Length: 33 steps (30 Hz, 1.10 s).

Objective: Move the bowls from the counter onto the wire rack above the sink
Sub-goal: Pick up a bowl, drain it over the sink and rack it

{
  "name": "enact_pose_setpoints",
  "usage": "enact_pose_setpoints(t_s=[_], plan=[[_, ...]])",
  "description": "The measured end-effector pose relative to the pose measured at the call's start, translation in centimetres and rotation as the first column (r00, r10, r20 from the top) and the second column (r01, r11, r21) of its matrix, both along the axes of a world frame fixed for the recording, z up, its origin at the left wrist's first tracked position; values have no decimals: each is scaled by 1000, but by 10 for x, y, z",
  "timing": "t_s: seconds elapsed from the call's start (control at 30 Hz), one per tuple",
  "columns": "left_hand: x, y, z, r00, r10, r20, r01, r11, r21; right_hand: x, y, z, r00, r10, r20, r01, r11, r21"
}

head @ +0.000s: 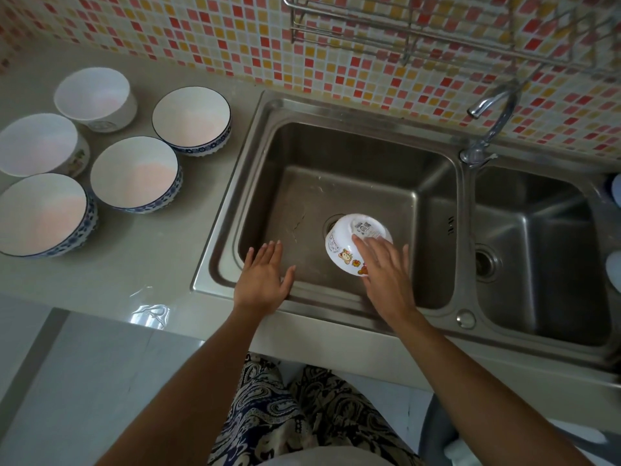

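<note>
We see five bowls point(134, 174) upright at the counter's point(141, 257) left end. Our left hand point(263, 280) hovers flat, fingers spread, over the sink's point(339, 156) front-left corner. An upturned cartoon bowl point(346, 245) lies under our right hand's point(386, 274) loosely spread fingers point(361, 245), not clasped.
</note>
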State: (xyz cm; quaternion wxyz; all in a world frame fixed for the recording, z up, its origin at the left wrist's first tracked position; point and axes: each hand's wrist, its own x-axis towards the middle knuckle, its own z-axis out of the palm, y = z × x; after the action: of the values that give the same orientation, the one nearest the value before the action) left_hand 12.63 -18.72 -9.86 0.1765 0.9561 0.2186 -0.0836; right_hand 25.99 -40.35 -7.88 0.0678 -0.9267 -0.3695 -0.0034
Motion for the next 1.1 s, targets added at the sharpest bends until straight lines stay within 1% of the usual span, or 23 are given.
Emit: enact_pose_setpoints(t_s=[0.1,0.17,0.23,0.33,0.37,0.43,0.5,0.57,0.63,0.67,0.73,0.77,0.8,0.83,0.87,0.9,0.97,1.03,1.1], plan=[[0,-1,1,1000,-1,0,1,1000,4,-3,-1,5,999,-5,43,6,1000,-18],[0,-1,3,1000,3,7,-3,1000,-1,-1,-1,10,999,-32,29,31,999,31],[0,-1,5,1000,0,-1,0,1000,-11,0,2,19,998,-58,-35,62,992,114],[3,-1,9,999,-16,-46,16,1000,-13,3,8,33,971,-107,-214,166,944,284],[5,0,13,998,-24,-51,23,1000,-8,5,10,37,953,-126,-277,221,911,347],[17,2,26,999,-49,-14,49,999,-3,9,18,55,903,-158,-400,353,803,481],[36,7,49,990,-86,108,86,996,10,16,24,79,839,-179,-514,489,663,567],[62,12,81,952,-150,266,133,988,79,25,26,101,740,-138,-658,630,487,606],[92,16,119,887,-235,398,178,968,174,37,23,113,634,-41,-772,744,302,595],[107,16,139,847,-270,459,185,957,223,43,19,120,569,19,-822,798,228,557],[133,14,180,763,-327,558,178,936,305,53,10,135,424,176,-888,886,124,448],[145,12,200,720,-350,599,166,925,342,57,4,145,355,264,-897,919,76,386],[155,11,217,681,-378,627,157,912,379,61,-2,153,299,336,-893,943,40,330],[165,9,234,654,-406,638,152,897,415,64,-8,160,263,398,-879,956,15,293],[173,8,247,650,-428,628,150,882,446,67,-14,167,247,441,-863,962,-2,274],[182,8,256,667,-440,601,151,870,470,69,-19,174,233,466,-854,966,-11,257],[198,10,266,746,-423,514,161,864,477,73,-28,187,214,495,-842,969,1,247],[212,15,265,825,-382,416,170,871,461,76,-33,204,215,515,-830,964,26,265],[219,20,261,868,-369,332,194,868,457,81,-37,221,236,551,-800,952,32,304]])
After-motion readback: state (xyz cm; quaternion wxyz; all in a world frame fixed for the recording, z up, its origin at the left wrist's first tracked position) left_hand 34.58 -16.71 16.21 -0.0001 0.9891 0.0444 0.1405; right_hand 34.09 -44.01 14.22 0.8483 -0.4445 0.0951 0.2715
